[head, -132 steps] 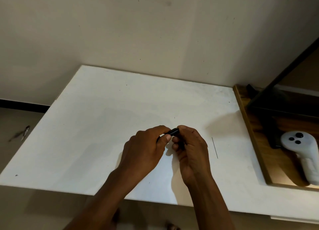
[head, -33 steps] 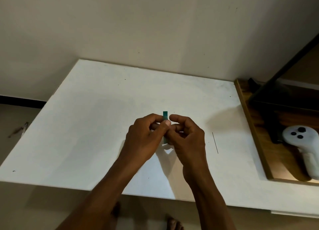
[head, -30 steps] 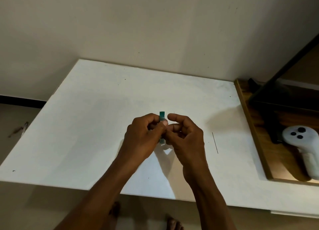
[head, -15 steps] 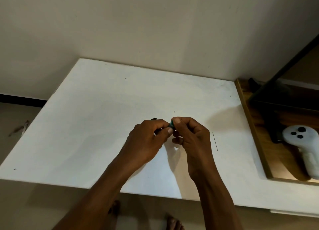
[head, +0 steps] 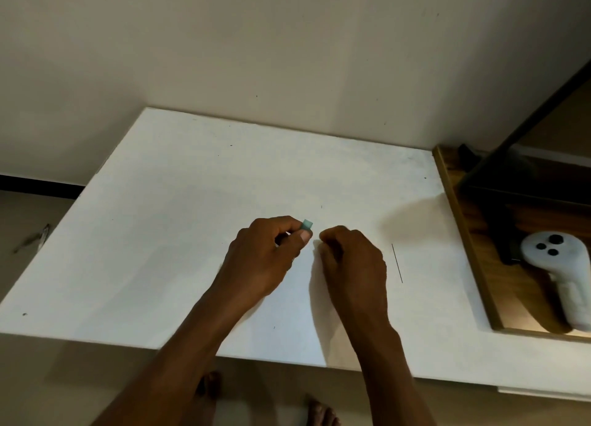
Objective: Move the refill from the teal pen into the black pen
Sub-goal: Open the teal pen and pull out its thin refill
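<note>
- Here, over the middle of the table (head: 160,233), the left hand (head: 265,259) has its fingers curled and its thumb pushed forward, pinching the teal pen (head: 307,224). Only a short teal end sticks out above the thumb tip; the remainder is hidden inside the fist.
- Whether the refill sits inside that teal piece cannot be told.
- The right hand (head: 351,259) is just beside the left, a little nearer the table's right side, with a small gap between it and the left thumb. Its fingers are curled tightly under, knuckles up. The fingertips face away from the camera, so I cannot tell whether they hold anything.
- A thin dark line (head: 397,262) lies on the table further toward its right side, apart from the right hand, running roughly front to back. It is too slim to tell whether it is a drawn mark or a thin rod.
- Against the table's right edge stands a wooden tray (head: 463,233), and a white controller (head: 556,265) with three dark buttons lies in it.
- Below the table's near edge, bare feet (head: 321,413) rest on the floor.
</note>
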